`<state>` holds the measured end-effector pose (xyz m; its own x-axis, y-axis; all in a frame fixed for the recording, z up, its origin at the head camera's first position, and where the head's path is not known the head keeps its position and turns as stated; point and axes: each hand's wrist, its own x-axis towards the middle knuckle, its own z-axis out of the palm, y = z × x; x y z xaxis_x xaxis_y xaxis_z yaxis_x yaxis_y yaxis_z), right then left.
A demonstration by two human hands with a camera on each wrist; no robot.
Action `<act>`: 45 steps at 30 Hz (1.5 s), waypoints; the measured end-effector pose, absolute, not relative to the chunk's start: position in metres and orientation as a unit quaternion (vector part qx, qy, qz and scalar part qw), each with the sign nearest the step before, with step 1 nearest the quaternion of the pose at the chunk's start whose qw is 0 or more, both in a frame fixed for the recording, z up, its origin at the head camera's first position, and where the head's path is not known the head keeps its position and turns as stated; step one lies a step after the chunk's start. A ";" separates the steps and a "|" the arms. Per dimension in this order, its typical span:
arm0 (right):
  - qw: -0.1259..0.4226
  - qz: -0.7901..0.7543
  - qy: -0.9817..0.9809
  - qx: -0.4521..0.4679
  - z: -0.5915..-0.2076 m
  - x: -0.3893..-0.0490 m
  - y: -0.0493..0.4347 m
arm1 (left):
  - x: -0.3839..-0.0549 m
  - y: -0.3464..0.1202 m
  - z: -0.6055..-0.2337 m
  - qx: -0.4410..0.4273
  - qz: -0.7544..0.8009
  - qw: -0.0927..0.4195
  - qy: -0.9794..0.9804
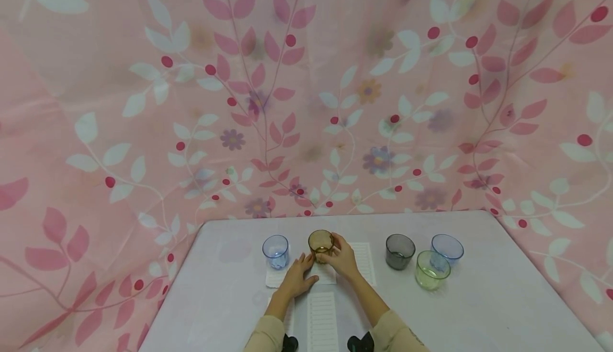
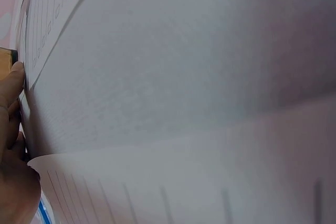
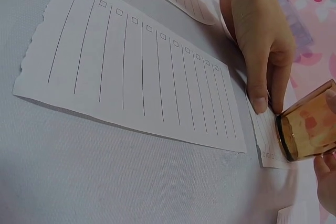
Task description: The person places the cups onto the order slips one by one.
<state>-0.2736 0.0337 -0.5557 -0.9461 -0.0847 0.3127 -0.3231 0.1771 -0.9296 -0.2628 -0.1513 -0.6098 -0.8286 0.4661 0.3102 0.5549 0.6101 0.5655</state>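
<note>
Thumb and fingers of the right hand point(image 1: 339, 259) hold an amber glass tumbler point(image 1: 321, 241) by its side, over the far part of a ruled paper slip point(image 1: 326, 275); whether its base touches the paper cannot be told. The left hand point(image 1: 298, 277) grips nothing, its fingers extended onto that slip just beside the tumbler. To the left, a blue tumbler point(image 1: 276, 256) stands at another ruled slip point(image 1: 275, 279). Further slips lie to the right point(image 1: 365, 264) and nearer the person point(image 1: 322, 320). On the table's point(image 1: 201, 299) right side stand grey point(image 1: 399, 253), green point(image 1: 432, 272) and pale-blue point(image 1: 450, 245) tumblers, the green overlapping the pale-blue in the head view.
</note>
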 end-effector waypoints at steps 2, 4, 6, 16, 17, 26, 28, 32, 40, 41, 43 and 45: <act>0.094 0.634 -0.754 0.143 -0.547 -0.269 0.034 | -0.263 -0.151 -0.610 -0.284 -0.336 0.066 -0.896; 0.093 0.643 -0.745 0.151 -0.540 -0.265 0.034 | -0.263 -0.150 -0.609 -0.274 -0.329 0.061 -0.902; 0.092 0.642 -0.746 0.151 -0.537 -0.263 0.034 | -0.259 -0.146 -0.597 -0.253 -0.320 0.043 -0.912; 0.067 0.621 -0.770 0.129 -0.563 -0.269 0.042 | -0.257 -0.143 -0.591 -0.236 -0.292 0.023 -0.926; 0.065 0.623 -0.769 0.129 -0.563 -0.268 0.044 | -0.257 -0.143 -0.591 -0.237 -0.291 0.024 -0.927; 0.088 0.603 -0.783 0.124 -0.557 -0.249 0.070 | -0.257 -0.144 -0.593 -0.237 -0.290 0.020 -0.927; 0.089 0.601 -0.786 0.115 -0.553 -0.244 0.079 | -0.257 -0.144 -0.592 -0.239 -0.290 0.022 -0.926; 0.101 0.593 -0.792 0.106 -0.546 -0.231 0.099 | -0.255 -0.145 -0.592 -0.241 -0.293 0.021 -0.925; 0.175 0.543 -0.811 0.134 -0.520 -0.202 0.138 | -0.254 -0.143 -0.591 -0.235 -0.303 0.022 -0.923; 0.182 0.535 -0.813 0.137 -0.519 -0.200 0.143 | -0.254 -0.143 -0.591 -0.235 -0.305 0.023 -0.923; 0.203 0.525 -0.814 0.142 -0.524 -0.201 0.155 | -0.255 -0.142 -0.591 -0.236 -0.307 0.024 -0.922; 0.222 0.515 -0.816 0.141 -0.523 -0.198 0.164 | -0.256 -0.141 -0.590 -0.235 -0.307 0.025 -0.922</act>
<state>-0.1978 0.1642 -0.5231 -0.8612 -0.0015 0.5083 -0.4595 0.4298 -0.7772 -0.2558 -0.1413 -0.5897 -0.8887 0.4174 0.1900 0.4479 0.7012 0.5547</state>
